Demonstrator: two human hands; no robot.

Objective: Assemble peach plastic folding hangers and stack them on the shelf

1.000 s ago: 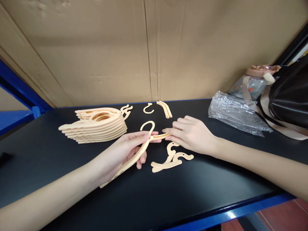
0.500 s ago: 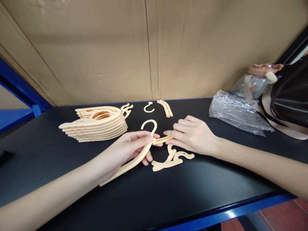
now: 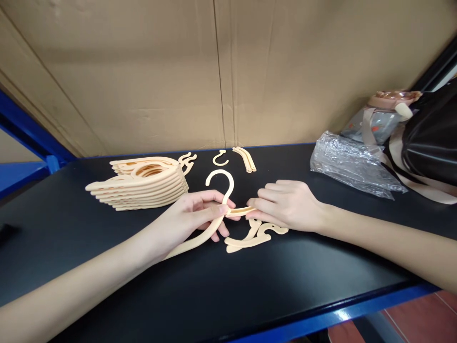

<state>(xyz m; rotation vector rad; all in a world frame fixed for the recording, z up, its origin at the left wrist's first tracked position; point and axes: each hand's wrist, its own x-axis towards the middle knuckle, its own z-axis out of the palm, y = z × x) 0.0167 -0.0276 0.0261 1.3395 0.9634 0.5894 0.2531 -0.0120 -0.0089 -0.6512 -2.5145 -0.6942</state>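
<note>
Between my hands is a cream plastic clothes hanger (image 3: 231, 186), its hook pointing up and two arms spreading from the joint. My left hand (image 3: 200, 214) pinches it at the joint below the hook, with one arm of the hanger running under the palm. The fingers of my right hand (image 3: 282, 205) are closed around the other arm, hiding its end. Just below my right hand, loose curved hanger pieces (image 3: 250, 242) lie overlapping on the black tabletop (image 3: 228, 286).
A stack of folded cream hangers (image 3: 143, 190) stands at left, small pieces (image 3: 186, 162) behind it. Farther back lie a loose hook (image 3: 220, 158) and slim arm pieces (image 3: 244, 159). At right are crumpled clear plastic (image 3: 352, 164), a strapped bottle (image 3: 378, 119) and a black bag (image 3: 435, 138).
The hanger has tilted in my hands: its hook stands higher and the left arm's end has slipped behind my left wrist. My right hand has shifted slightly, still gripping the other arm.
</note>
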